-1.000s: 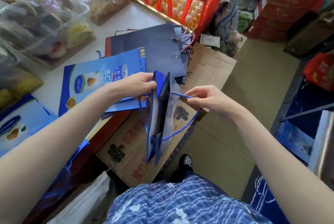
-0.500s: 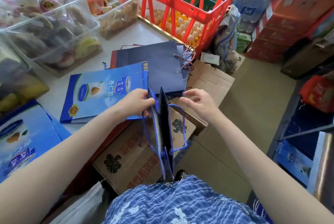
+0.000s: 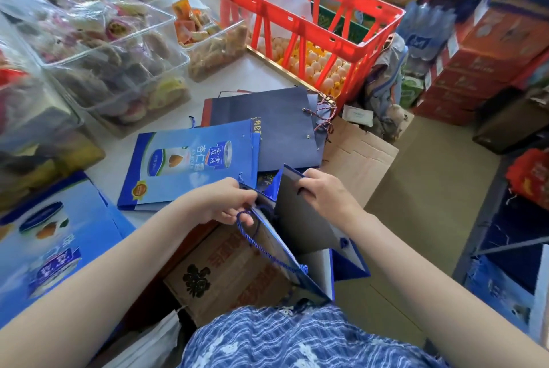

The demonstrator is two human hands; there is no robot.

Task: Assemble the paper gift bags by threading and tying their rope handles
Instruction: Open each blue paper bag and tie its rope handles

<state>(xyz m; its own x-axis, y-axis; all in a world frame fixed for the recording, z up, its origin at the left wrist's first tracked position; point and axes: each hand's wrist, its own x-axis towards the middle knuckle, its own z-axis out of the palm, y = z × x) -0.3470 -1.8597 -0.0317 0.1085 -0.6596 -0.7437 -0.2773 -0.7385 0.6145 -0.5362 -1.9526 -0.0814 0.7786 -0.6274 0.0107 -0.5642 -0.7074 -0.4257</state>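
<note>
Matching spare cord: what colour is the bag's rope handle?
Blue twisted rope handle, clearest in the head view.

Gift bag (image 3: 306, 228): glossy blue paper, matt grey inside
Handle (image 3: 261, 248): twisted blue rope
Crate (image 3: 300, 25): glossy red plastic
Box (image 3: 225, 272): matt brown cardboard
Tubs (image 3: 118, 61): clear plastic

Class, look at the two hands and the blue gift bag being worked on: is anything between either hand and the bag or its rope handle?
Nothing visible is. The left hand already grips the blue rope handle at the bag's rim, and the right hand pinches the top edge of the gift bag.
</note>
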